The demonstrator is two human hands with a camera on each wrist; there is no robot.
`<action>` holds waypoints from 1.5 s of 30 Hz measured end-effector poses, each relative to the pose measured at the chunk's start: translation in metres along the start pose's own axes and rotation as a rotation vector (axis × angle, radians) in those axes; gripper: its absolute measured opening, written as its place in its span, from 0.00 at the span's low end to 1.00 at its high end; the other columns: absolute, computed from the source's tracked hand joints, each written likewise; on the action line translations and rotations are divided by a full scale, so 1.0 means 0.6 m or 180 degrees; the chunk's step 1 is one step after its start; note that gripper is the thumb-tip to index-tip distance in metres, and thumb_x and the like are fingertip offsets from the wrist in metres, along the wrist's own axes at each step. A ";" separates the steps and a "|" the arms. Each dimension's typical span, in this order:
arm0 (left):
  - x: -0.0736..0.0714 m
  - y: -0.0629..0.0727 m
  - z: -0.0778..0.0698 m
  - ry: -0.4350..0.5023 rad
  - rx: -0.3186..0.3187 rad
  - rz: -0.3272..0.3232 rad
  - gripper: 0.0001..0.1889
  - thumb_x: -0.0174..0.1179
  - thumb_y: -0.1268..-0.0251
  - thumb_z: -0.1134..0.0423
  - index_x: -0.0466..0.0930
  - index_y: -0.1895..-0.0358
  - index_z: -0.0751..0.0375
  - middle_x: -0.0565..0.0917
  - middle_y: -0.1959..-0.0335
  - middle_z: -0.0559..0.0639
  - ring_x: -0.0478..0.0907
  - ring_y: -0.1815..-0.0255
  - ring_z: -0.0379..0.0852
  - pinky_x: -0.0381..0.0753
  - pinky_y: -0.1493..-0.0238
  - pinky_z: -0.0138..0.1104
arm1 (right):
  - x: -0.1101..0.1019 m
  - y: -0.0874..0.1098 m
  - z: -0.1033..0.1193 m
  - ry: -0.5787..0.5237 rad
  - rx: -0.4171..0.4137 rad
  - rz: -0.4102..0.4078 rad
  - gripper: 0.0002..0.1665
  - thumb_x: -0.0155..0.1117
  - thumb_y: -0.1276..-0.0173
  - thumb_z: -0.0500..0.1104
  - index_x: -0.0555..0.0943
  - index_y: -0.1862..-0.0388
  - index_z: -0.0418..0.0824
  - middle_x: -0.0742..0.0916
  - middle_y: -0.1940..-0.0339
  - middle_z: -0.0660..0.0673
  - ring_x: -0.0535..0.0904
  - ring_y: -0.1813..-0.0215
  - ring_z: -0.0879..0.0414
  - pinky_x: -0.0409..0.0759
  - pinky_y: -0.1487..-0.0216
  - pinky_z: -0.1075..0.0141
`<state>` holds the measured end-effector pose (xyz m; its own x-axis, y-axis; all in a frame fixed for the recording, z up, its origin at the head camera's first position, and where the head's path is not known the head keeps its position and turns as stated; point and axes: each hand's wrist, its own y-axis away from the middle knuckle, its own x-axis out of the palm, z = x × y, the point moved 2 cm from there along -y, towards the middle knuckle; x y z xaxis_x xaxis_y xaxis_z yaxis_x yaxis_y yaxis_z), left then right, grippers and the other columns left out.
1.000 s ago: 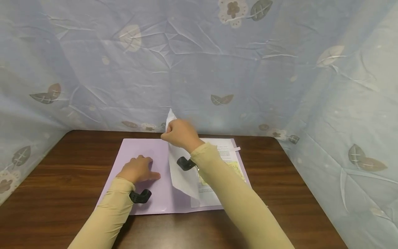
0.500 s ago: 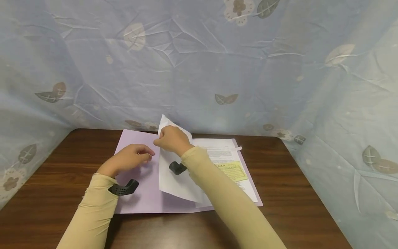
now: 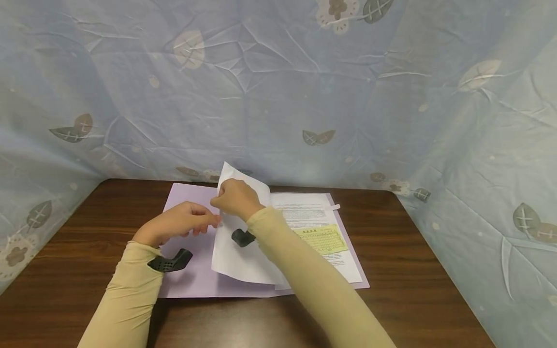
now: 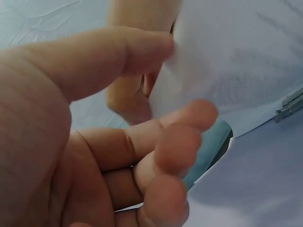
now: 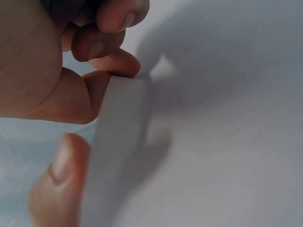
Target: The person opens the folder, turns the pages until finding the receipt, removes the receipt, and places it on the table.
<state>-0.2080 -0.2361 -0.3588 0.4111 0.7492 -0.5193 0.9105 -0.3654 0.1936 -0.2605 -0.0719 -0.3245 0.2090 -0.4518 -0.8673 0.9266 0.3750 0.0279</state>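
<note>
A lilac folder [image 3: 191,285] lies spread on the table, with printed pages [image 3: 304,210] on its right side. My right hand [image 3: 237,198] pinches the far left part of a white sheet of paper [image 3: 243,268], which stands half turned and curved over the folder's middle. In the right wrist view, thumb and forefinger meet on the sheet's edge [image 5: 120,109]. My left hand [image 3: 180,222] hovers over the folder's left side, its fingers at the sheet's left edge. The left wrist view shows its thumb [image 4: 147,49] apart from its loosely bent fingers [image 4: 177,146].
A yellow note [image 3: 322,239] lies on the right-hand pages, and a pale tab [image 3: 332,207] sticks out at their right. A metal clip [image 4: 291,104] shows inside the folder. Brown wooden table [image 3: 404,270] surrounds it, with a patterned curtain [image 3: 278,96] behind.
My right hand has drawn the sheet leftward and slightly down, so more of it shows. My left hand has lifted off the folder and come to the sheet's left edge.
</note>
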 end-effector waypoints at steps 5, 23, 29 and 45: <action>0.009 -0.004 -0.001 0.0030 -0.0063 0.0067 0.17 0.63 0.34 0.55 0.80 0.67 0.70 0.75 0.78 0.48 0.67 0.77 0.42 0.61 0.80 0.30 | 0.007 0.001 -0.003 0.0053 0.0008 0.0014 0.14 0.69 0.34 0.50 0.78 0.76 0.47 0.79 0.80 0.54 0.74 0.76 0.61 0.69 0.76 0.68; 0.016 0.004 0.014 -0.0785 -0.0253 -0.0045 0.18 0.65 0.31 0.58 0.76 0.80 0.60 0.73 0.81 0.45 0.67 0.76 0.43 0.66 0.72 0.36 | -0.045 0.046 -0.146 -0.0065 -0.0114 -0.0061 0.15 0.59 0.28 0.52 0.79 0.73 0.46 0.81 0.72 0.51 0.74 0.69 0.57 0.72 0.67 0.64; 0.018 0.002 0.020 -0.0932 -0.0343 -0.0050 0.18 0.65 0.32 0.59 0.75 0.81 0.59 0.73 0.82 0.45 0.67 0.77 0.42 0.66 0.73 0.35 | -0.082 0.075 -0.251 -0.0366 -0.0007 -0.0095 0.15 0.60 0.27 0.50 0.80 0.71 0.43 0.79 0.74 0.49 0.72 0.71 0.56 0.72 0.67 0.61; 0.026 -0.009 0.040 -0.1205 -0.0738 0.0023 0.11 0.66 0.34 0.63 0.79 0.75 0.62 0.79 0.77 0.50 0.72 0.74 0.45 0.70 0.71 0.35 | -0.116 0.152 -0.496 -0.0682 0.0806 -0.0251 0.13 0.64 0.27 0.46 0.84 0.56 0.36 0.84 0.59 0.42 0.78 0.61 0.50 0.76 0.60 0.60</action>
<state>-0.2077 -0.2356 -0.3882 0.4114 0.4763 -0.7771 0.9114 -0.2041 0.3575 -0.2835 0.2347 -0.4092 0.1697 -0.6413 -0.7483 0.9851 0.1314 0.1108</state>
